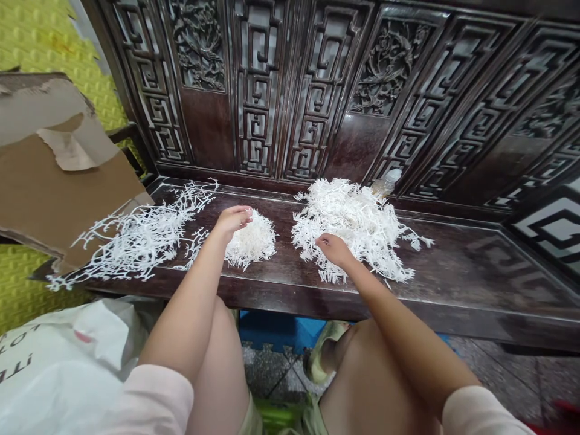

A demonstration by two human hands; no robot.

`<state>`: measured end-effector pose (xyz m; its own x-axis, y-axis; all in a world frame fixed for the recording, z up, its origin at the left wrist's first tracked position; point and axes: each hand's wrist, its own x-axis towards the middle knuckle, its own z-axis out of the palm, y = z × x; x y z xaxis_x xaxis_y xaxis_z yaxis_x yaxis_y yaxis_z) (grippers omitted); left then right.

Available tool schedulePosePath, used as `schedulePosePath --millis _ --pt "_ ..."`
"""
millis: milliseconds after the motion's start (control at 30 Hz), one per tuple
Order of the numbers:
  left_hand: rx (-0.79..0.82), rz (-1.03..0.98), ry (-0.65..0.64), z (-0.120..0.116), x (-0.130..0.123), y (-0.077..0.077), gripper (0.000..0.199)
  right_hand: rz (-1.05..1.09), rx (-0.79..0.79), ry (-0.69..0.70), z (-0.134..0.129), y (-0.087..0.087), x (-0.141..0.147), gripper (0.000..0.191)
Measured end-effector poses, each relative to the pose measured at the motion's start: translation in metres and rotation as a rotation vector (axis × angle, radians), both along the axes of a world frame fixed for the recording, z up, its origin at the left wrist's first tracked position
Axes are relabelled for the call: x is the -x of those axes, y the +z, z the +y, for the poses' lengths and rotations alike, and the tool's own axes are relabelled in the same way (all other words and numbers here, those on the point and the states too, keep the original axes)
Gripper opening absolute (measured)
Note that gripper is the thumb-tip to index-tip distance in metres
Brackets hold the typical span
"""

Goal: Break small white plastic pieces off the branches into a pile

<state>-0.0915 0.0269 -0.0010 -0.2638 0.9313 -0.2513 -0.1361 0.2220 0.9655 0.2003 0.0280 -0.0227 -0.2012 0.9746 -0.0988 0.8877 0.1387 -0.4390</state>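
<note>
The left hand (232, 222) curls its fingers (241, 214) over a small white tuft of branching strands (254, 241); the right hand (334, 251) dips into a larger heap (348, 223), any hold unclear. Brittle strands could snap or slide off the dark tabletop (453, 272) if brushed. Print on the white bag (58, 380) is only partly legible.

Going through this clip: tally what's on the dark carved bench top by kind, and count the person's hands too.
White branching heaps: 3 (sprawling heap, small dense clump, large heap)
Plastic bottle: 1
Hands: 2 (left hand, right hand)
Total: 6
</note>
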Motion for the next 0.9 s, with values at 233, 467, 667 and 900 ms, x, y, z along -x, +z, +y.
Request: schedulePosePath --millis 233,467,667,900 --pt "-0.007 -0.125 -0.088 -0.007 -0.013 0.014 0.030 -0.187 -0.060 -0.096 -0.002 -0.002 0.011 0.037" --pt "-0.089 -0.119 -0.297 -0.014 -0.041 0.024 0.036 -0.056 -0.398 -0.137 -0.024 0.021 0.036 0.043" --pt "-0.108 -0.137 -0.486 -0.021 -0.063 0.026 0.037 0.802 0.058 0.011 -0.043 0.033 0.061 0.042" --pt "-0.096 -0.096 -0.538 -0.024 -0.079 0.019 0.033 1.088 0.379 -0.029 -0.041 0.032 0.060 0.028"
